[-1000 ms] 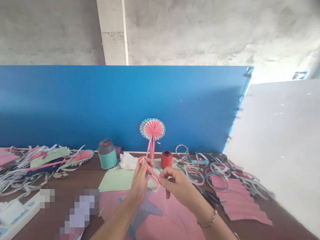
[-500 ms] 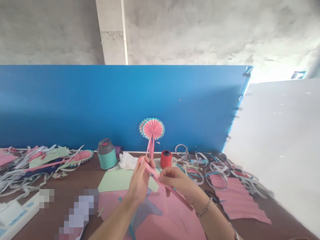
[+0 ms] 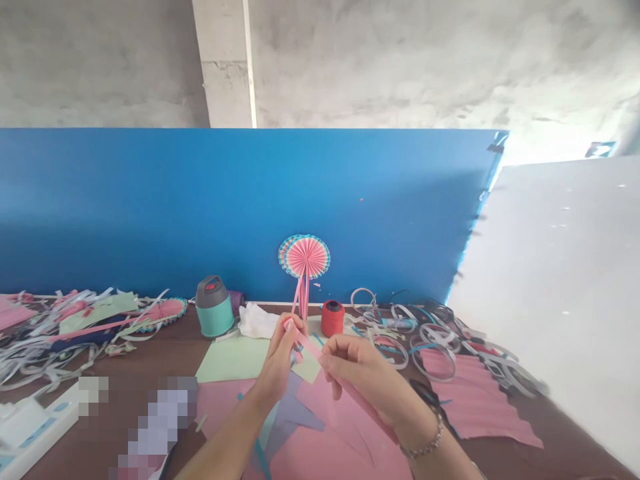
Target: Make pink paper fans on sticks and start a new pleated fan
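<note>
A pink paper strip (image 3: 309, 343) stretches between my two hands above the table. My left hand (image 3: 281, 357) is closed on its upper end, thumb pressed on top. My right hand (image 3: 356, 370) pinches the strip further along, and the rest of it trails under the palm toward the wrist. Just beyond the hands, a round pleated paper fan (image 3: 306, 257) in pink with blue edges leans against the blue panel on pink strips. Pink paper sheets (image 3: 345, 440) and a pale green sheet (image 3: 233, 360) lie beneath my hands.
A red spool (image 3: 333, 319) and a teal container (image 3: 215, 312) stand behind. Curled strips (image 3: 437, 340) and a creased pink sheet (image 3: 483, 400) lie at right. Tangled strips (image 3: 30, 353), another fan (image 3: 167, 313) and a white power strip (image 3: 45, 433) are at left. A blue panel (image 3: 150, 200) closes the back.
My right hand has slid slightly right and down along the pink strip, turning over it. The strip's tail now lies more under my wrist. My left hand stays nearly in place.
</note>
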The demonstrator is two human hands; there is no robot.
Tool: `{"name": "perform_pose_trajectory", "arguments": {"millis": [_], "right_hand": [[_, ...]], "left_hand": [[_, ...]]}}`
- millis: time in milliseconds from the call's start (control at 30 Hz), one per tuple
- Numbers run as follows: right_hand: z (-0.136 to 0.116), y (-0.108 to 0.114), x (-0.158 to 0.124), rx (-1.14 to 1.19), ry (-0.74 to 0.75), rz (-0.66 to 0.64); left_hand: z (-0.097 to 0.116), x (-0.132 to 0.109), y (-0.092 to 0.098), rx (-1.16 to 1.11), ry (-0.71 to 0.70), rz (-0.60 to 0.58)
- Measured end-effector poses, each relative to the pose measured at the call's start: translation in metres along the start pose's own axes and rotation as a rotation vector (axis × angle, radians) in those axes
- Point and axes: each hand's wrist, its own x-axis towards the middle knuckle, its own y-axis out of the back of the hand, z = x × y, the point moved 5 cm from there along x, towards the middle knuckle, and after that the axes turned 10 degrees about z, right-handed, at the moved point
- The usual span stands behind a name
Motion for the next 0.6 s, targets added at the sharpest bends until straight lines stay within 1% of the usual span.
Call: {"name": "perform_pose_trajectory", "arguments": {"millis": [133,267,433,600], "right_hand": [[0.005,-0.001,0.005,-0.034,-0.020,0.004],[0.014,-0.001,0.014,-0.036,-0.023,-0.007],[0.025,-0.003,0.020,-0.007,-0.035,-0.053],[0.029,-0.003,0.023,0.002,-0.038,-0.078]], "left_hand": [[0.012,-0.001,-0.004,-0.178,0.047,-0.010],[0.015,-0.004,-0.006,-0.291,0.157,-0.015],[0.012,-0.004,-0.007,-0.372,0.199,-0.035],[0.015,-0.004,-0.009,-0.384,0.200,-0.056]]}}
